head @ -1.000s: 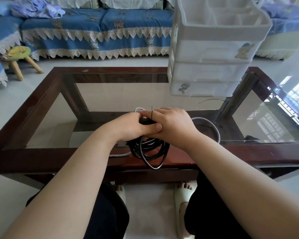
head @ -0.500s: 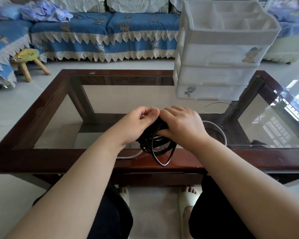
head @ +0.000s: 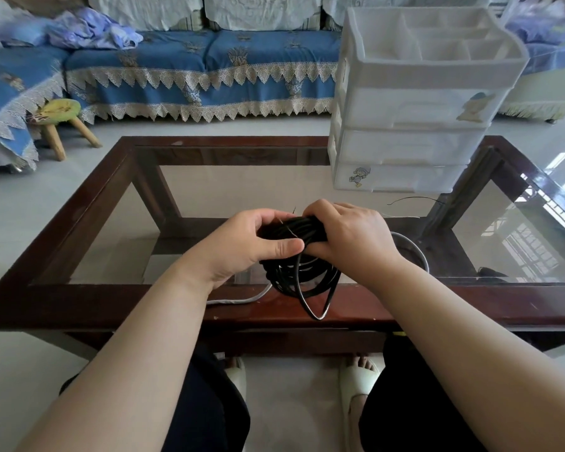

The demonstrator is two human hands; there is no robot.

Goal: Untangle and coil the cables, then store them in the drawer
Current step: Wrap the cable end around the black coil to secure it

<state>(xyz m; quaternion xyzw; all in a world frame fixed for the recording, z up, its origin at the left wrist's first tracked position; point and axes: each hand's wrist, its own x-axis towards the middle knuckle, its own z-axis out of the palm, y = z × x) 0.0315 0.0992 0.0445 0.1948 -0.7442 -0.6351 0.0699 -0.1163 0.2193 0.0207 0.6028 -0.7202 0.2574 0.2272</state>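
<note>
Fingers of both hands curl round the round, glossy black cable coil above the glass tabletop.

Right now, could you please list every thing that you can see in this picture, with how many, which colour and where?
black cable: one coil, black, held over the near edge of the table, loops hanging down
white cable: one, white, lying on the table under the hands
thin wire: one, dark, on the glass near the drawer unit
drawer unit: one, white, three closed drawers and an open top tray, far right of the table
table: one, dark brown frame with glass top
stool: one, yellow-green seat, wooden legs, floor at left
sofa: one, blue cover with lace edge, behind the table
slippers: two, pale, on the feet below the table
left hand: grips the black cable
right hand: grips the black cable
</note>
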